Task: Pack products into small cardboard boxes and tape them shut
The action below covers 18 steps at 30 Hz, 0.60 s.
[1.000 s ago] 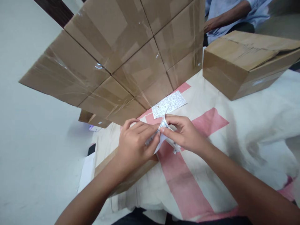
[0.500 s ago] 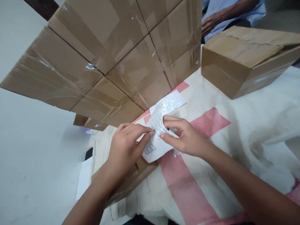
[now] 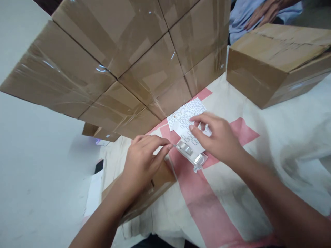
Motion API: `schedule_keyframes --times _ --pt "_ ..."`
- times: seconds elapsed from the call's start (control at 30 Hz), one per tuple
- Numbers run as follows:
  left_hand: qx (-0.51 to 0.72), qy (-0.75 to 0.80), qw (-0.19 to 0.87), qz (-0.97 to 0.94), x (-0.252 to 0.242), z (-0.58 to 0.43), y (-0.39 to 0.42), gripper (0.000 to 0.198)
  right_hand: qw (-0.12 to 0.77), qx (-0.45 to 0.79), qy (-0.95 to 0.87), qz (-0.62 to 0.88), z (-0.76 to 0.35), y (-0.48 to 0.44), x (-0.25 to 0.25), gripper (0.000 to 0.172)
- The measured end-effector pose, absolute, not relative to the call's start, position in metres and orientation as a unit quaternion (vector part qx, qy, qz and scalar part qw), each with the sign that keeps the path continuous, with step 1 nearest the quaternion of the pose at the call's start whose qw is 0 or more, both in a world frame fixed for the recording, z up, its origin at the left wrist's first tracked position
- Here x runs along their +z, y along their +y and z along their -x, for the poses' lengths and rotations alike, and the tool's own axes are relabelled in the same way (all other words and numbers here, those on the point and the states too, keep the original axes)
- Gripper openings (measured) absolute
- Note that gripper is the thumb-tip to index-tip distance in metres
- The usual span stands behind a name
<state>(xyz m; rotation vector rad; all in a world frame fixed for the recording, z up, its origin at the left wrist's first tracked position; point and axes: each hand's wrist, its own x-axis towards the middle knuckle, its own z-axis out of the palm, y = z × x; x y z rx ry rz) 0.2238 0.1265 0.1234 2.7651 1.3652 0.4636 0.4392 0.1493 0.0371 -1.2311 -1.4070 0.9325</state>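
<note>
My left hand [image 3: 146, 156] is closed, thumb and forefinger pinching a small, pale, thin piece that looks like a sticker. It hovers over the near cardboard box [image 3: 160, 179]. My right hand [image 3: 216, 136] has its fingers apart and curved, above the right edge of a white sticker sheet [image 3: 190, 134] printed with rounded rectangle outlines. That sheet overlaps another sticker sheet [image 3: 193, 105] lying against the box stack. Between my hands, a clear plastic piece with silvery parts [image 3: 191, 152] rests on the cloth, partly against the nearer sheet.
A tall stack of taped cardboard boxes [image 3: 144, 69] stands ahead. Another cardboard box [image 3: 258, 72] sits at right, with another person's hand [image 3: 266, 13] behind it. Red-and-white cloth [image 3: 204, 206] lies underneath. A dark object [image 3: 99, 166] is at left.
The sheet that both hands were holding up now lies flat, and my right hand has let go and moved up and right. The silvery piece has come into view.
</note>
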Motion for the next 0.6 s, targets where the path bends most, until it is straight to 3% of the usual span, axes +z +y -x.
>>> schedule_keyframes --times 0.1,0.17,0.23,0.4,0.5,0.6 --pt "0.149 0.429 0.013 -0.891 0.121 -0.225 0.127 0.012 0.378 0.737 -0.477 0.296 -0.423 0.137 0.048 0.035" --pt "0.150 0.408 -0.008 -0.900 0.124 -0.223 0.129 0.014 0.316 0.842 -0.388 0.201 -0.416 0.134 0.047 0.028" --pt "0.131 0.375 -0.049 -0.916 0.134 -0.217 0.131 0.017 0.329 0.860 -0.341 0.188 -0.412 0.135 0.043 0.022" --pt "0.115 0.423 -0.137 -0.888 0.161 -0.191 0.136 0.023 0.408 0.793 -0.341 0.296 -0.399 0.132 0.035 0.029" --pt "0.060 0.509 -0.083 -0.855 0.153 -0.183 0.139 0.028 0.368 0.838 -0.286 0.284 -0.380 0.121 0.030 0.028" --pt "-0.021 0.543 0.049 -0.838 0.132 -0.182 0.139 0.039 0.316 0.882 -0.228 0.266 -0.358 0.109 0.021 0.028"
